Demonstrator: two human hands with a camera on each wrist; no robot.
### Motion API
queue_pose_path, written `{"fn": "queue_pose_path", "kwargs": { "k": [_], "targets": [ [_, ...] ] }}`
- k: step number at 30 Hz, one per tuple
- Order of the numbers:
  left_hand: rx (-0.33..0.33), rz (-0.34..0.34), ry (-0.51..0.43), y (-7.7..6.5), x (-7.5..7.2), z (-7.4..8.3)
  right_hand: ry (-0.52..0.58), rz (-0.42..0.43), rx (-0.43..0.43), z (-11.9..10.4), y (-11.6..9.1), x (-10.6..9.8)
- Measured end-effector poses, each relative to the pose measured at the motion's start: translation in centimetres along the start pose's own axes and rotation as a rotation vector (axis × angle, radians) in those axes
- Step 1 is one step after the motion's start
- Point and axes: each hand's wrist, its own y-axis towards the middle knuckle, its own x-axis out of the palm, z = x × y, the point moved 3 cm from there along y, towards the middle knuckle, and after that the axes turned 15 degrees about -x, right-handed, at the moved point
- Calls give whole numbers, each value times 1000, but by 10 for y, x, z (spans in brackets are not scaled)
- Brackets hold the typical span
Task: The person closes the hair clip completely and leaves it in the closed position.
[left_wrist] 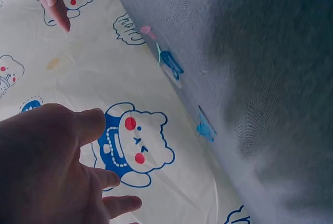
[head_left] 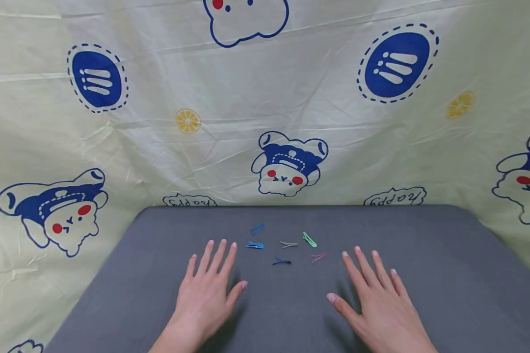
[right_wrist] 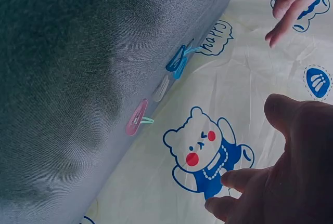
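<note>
Several small snap hair clips lie spread on the grey tabletop, ahead of and between my hands. A blue hair clip (head_left: 257, 229) is farthest back, with a bright blue hair clip (head_left: 255, 245) just in front of it. A grey hair clip (head_left: 289, 244) lies in the middle, and a dark blue hair clip (head_left: 282, 261) is nearest me. On the right are a green hair clip (head_left: 309, 239) and a pink hair clip (head_left: 318, 257). My left hand (head_left: 207, 291) has its fingers spread, nearest the bright blue clip. My right hand (head_left: 377, 304), also spread and holding nothing, is nearest the pink clip.
The grey table (head_left: 128, 274) ends at a straight back edge with rounded corners. Behind it and at its sides hangs a pale cloth (head_left: 150, 147) printed with cartoon bears, blue ovals and orange slices.
</note>
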Motion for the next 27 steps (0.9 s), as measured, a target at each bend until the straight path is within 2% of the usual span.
{"fn": "queue_pose_path", "kwargs": {
  "k": [8,13,18,22,27],
  "targets": [
    [0,-6,2,8,-3,-5,14,4,-5,-4,5,-2],
    [45,2,-3,15,-2,-6,3,5,-15,-7,11,-5],
    [106,55,-23,24,1,-8,-16,-6,-16,-7,19,-4],
    [156,100,-78,31,3,-10,-27,13,-33,-6,24,-4],
    [217,107,-177,38,6,-12,-59,65,-85,-5,29,-2]
  ]
}}
